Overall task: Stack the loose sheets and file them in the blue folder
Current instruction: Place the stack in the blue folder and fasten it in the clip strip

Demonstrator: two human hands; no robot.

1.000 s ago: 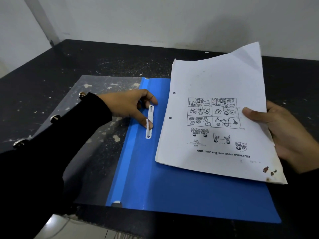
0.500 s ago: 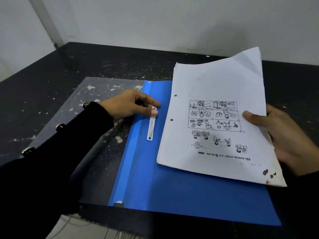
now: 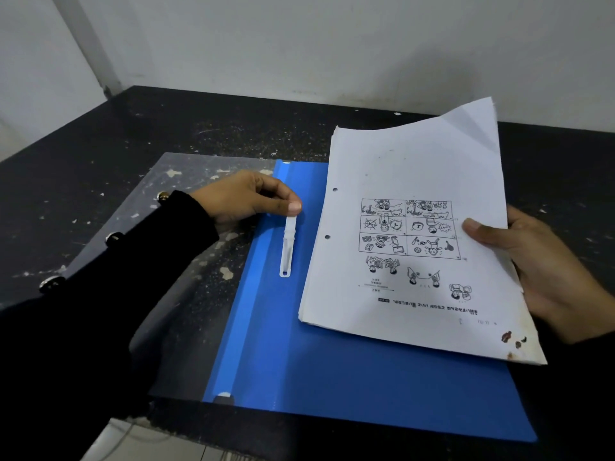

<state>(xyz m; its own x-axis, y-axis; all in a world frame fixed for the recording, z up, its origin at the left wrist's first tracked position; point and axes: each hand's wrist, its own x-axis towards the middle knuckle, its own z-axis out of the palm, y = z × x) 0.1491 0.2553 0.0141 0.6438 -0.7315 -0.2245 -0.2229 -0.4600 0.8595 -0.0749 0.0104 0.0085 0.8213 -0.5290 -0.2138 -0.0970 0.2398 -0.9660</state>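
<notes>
While left fingers (image 3: 283, 202) pinch the white fastener (image 3: 288, 249), right fingers (image 3: 482, 232) grip stained, punched sheets (image 3: 409, 161).

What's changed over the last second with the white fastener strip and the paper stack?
The left hand shifted its grip from the middle of the white fastener strip to its far end, now pinching it there; the strip now lies as one straight piece along the blue folder spine. The right hand keeps holding the paper stack over the folder, unchanged.
</notes>
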